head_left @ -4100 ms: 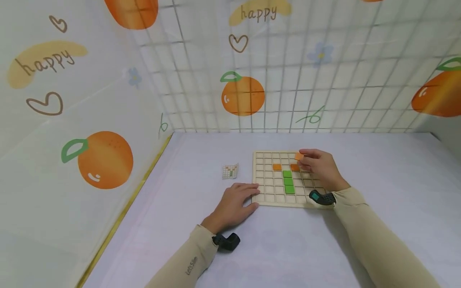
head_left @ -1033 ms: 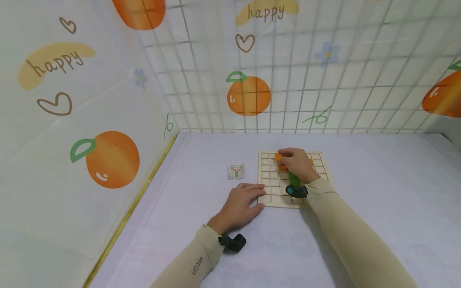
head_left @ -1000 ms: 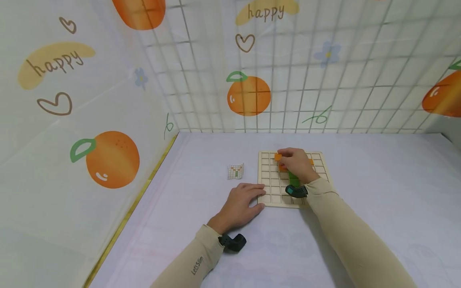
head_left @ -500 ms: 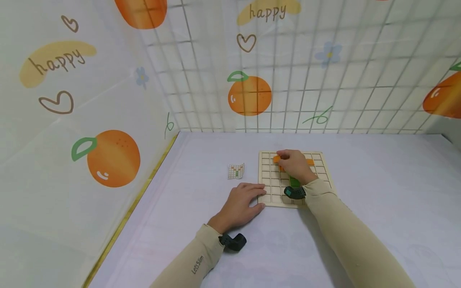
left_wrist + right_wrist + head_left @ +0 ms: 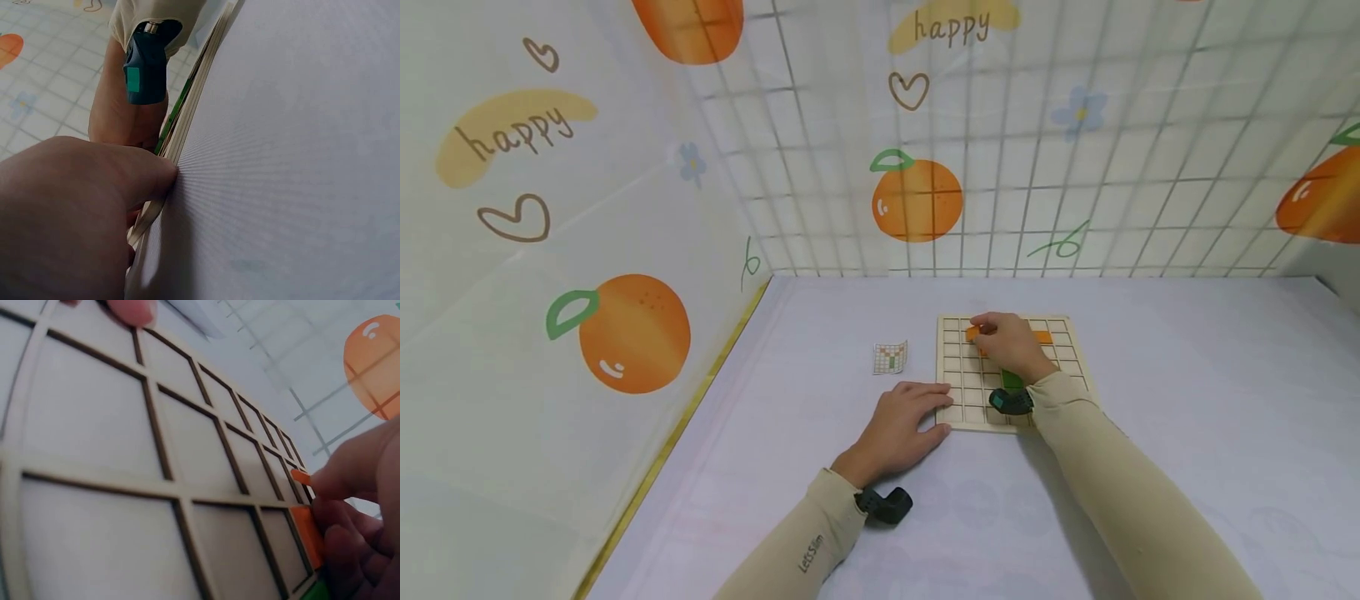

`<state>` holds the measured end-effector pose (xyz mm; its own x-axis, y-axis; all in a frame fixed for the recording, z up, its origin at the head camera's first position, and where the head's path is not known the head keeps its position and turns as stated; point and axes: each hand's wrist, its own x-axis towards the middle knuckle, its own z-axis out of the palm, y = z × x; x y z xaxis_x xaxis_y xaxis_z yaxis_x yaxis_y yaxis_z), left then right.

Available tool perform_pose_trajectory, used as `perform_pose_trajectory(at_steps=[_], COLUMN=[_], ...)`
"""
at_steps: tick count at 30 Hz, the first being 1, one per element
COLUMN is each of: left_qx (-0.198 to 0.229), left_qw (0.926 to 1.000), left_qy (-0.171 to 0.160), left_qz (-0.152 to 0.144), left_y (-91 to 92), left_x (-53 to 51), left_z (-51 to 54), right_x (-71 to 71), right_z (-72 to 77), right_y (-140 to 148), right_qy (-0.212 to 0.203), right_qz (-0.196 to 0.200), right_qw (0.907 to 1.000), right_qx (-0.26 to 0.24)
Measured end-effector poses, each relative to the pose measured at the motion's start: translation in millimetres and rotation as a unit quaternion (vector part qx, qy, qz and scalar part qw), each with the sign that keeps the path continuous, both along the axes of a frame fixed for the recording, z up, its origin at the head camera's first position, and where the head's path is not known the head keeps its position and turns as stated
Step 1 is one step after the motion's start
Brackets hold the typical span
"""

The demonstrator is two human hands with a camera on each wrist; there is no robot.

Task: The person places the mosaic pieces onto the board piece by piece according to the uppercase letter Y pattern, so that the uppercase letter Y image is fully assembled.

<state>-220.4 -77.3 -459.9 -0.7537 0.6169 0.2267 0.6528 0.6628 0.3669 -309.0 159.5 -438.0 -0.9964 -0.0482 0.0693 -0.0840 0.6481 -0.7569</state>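
Observation:
My right hand (image 5: 1011, 343) pinches an orange square tile (image 5: 972, 334) between thumb and finger. The tile is low over the upper left cells of the wooden grid board (image 5: 955, 375), tilted in the right wrist view. Just below it a second orange tile (image 5: 307, 534) lies in a cell beside my fingers. Another orange tile (image 5: 1043, 337) shows at the upper right, and a green tile (image 5: 1012, 380) shows below my hand, partly covered. My left hand (image 5: 898, 425) rests on the table with extended fingertips on the board's left edge; its thumb touches that edge in the left wrist view.
A small paper card (image 5: 890, 357) printed with a coloured grid pattern lies left of the board, one corner curled up. The white table (image 5: 1187, 375) extends around the board. A printed curtain (image 5: 820, 167) stands behind the table.
Over four seconds my right hand has gone from the board's upper right to its upper left. An orange tile now lies upper right. Lately the held tile has lowered slightly leftward. Left hand unmoved.

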Motion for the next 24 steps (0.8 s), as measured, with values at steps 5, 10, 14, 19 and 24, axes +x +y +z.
perform_pose_trajectory(at_steps=[5, 10, 14, 19, 24], left_qx=[0.004, 0.005, 0.006, 0.011, 0.009], left_qw=[1.0000, 1.0000, 1.0000, 0.9999, 0.9999], left_qy=[0.002, -0.007, -0.003, 0.006, 0.009], left_qz=[-0.001, 0.001, 0.001, -0.002, -0.001], left_y=[0.1, -0.3, 0.6, 0.7, 0.6], left_x=[0.1, 1.6, 1.5, 0.6, -1.2], left_z=[-0.1, -2.0, -2.8, -1.4, -1.8], right_x=[-1.0, -2.1, -1.6, -2.3, -3.9], right_z=[-0.3, -2.7, -1.5, -0.5, -1.8], right_y=[-0.9, -1.9, -2.2, -2.1, -3.1], right_qy=[0.006, -0.002, 0.000, 0.005, 0.004], right_qz=[0.005, 0.013, 0.014, 0.012, 0.004], right_qw=[0.9997, 0.9985, 0.9977, 0.9975, 0.9972], right_qx=[0.024, 0.054, 0.066, 0.070, 0.075])
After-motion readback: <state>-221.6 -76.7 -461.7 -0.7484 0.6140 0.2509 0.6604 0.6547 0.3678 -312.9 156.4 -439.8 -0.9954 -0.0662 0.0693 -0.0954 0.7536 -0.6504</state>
